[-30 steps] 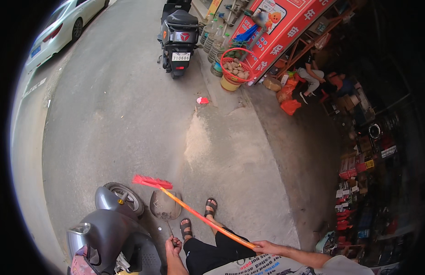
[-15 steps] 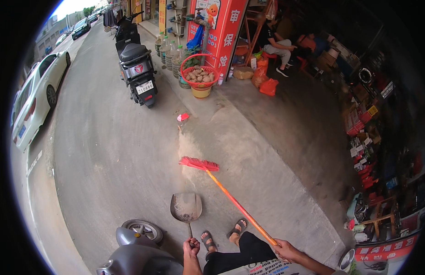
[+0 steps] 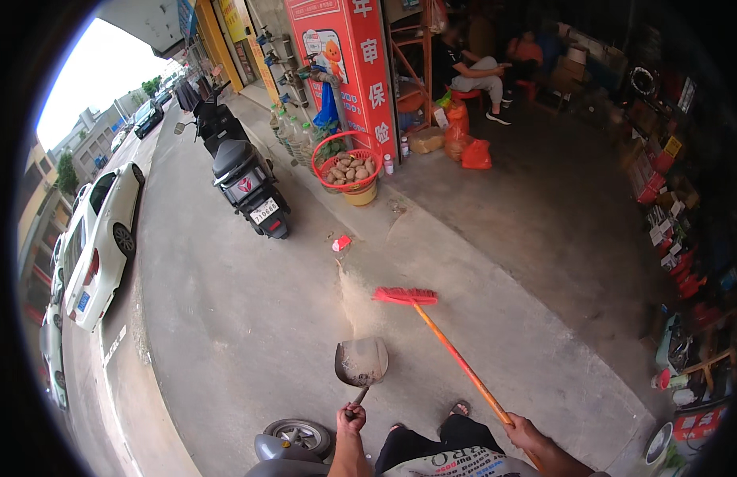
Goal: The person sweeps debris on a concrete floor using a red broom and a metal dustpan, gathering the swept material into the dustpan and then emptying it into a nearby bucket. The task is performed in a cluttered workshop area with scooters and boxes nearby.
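My left hand [image 3: 352,418] is wrapped round the short handle of a grey dustpan [image 3: 361,360], which is low over the pavement with some dark bits in it. In my right hand [image 3: 527,435] is the orange pole of a broom [image 3: 464,365]. The broom's red bristle head [image 3: 406,296] rests on the concrete, beyond the pan and to its right. A pale, dusty streak [image 3: 354,298] runs along the ground between the pan and a crumpled red-and-white scrap [image 3: 341,243].
A black scooter [image 3: 245,179] is parked ahead on the left, with a white car [image 3: 106,242] beyond it. A red basket of potatoes [image 3: 350,168] stands on a yellow bucket by a red pillar [image 3: 360,71]. People sit in a cluttered shop. Beside my left arm is a scooter wheel [image 3: 298,436].
My view has turned, so surroundings sit differently in the picture. The broom head has moved to the right relative to the dusty streak. The dustpan has come closer to the streak's near end.
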`<state>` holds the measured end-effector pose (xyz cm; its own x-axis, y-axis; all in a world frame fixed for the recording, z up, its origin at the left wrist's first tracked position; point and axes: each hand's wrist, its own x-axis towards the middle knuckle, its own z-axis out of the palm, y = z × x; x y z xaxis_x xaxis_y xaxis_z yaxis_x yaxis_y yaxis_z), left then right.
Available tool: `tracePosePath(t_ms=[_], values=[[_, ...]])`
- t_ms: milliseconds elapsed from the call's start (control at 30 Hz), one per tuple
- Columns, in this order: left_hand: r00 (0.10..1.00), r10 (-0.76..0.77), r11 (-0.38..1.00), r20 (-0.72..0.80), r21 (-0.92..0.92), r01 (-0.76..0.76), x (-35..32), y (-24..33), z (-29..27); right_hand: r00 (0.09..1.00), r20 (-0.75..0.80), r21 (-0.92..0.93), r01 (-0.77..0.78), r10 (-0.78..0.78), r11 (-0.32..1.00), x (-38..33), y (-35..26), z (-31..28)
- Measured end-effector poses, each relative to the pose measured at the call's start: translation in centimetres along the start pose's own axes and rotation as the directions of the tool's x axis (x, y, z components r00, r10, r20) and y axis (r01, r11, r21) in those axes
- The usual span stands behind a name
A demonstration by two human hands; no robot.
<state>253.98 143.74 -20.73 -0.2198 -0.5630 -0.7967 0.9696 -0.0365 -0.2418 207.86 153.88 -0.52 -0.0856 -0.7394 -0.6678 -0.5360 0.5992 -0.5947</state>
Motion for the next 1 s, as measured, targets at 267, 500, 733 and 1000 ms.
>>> tracePosePath(t_ms=[267, 500, 733, 1000], values=[[0.999, 0.019, 0.996, -0.04, 0.083, -0.016, 3.4, 10.4, 8.8, 0.993, 0.058, -0.107, 0.107, -0.101, 0.988, 10.7, -17.2, 4.3], [0.996, -0.017, 0.976, -0.088, 0.214, 0.035, 9.5, 22.7, 17.1, 0.991, 0.06, -0.143, 0.13, -0.122, 0.981, 24.5, -32.4, 15.9], [0.992, -0.055, 0.969, -0.112, 0.234, 0.08, 12.5, 31.0, 28.1, 0.964, 0.021, -0.323, 0.256, -0.264, 0.911, 35.1, -42.7, 20.0], [0.989, -0.107, 0.963, -0.099, 0.236, 0.128, 18.3, 38.9, 38.4, 0.989, 0.057, -0.444, 0.147, -0.136, 0.884, 50.5, -54.7, 22.0]])
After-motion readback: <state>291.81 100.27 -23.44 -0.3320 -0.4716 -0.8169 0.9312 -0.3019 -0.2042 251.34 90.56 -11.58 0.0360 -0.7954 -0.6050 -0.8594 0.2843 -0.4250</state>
